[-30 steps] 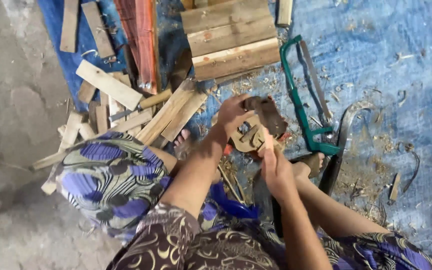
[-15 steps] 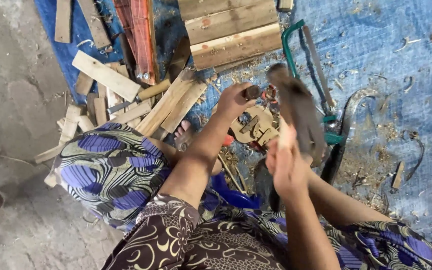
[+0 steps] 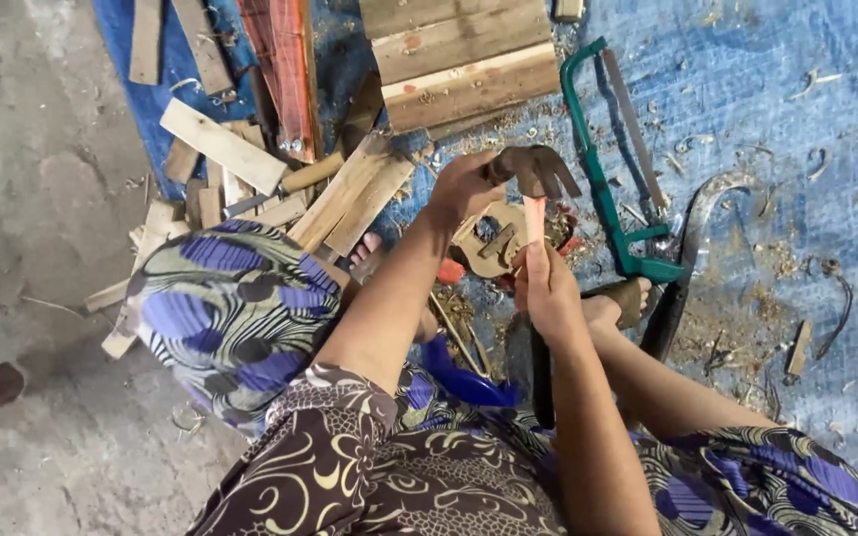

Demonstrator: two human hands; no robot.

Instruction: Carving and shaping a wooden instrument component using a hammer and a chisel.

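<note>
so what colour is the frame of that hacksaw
Green, clearest in the head view: the hacksaw lies on the blue tarp.

Green-framed hacksaw [image 3: 608,189] on blue tarp [image 3: 777,129]; stacked wooden planks [image 3: 459,60] beside it; loose offcuts [image 3: 220,149] at left; curved dark blade [image 3: 692,238]; bare concrete floor [image 3: 22,248].

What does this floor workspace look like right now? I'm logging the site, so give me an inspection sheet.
Surface: blue tarp over concrete floor, strewn with shavings.
Job's things: cut-out wooden piece; claw hammer raised just above it.
Clutter: wood offcuts, stacked planks, green hacksaw, curved blade.
Grippers: left hand steadies the wooden piece; right hand grips the hammer's orange handle.
Cables: nothing seen.
Surroundings: person seated on the floor in patterned clothing, one foot beside the hacksaw.
</note>
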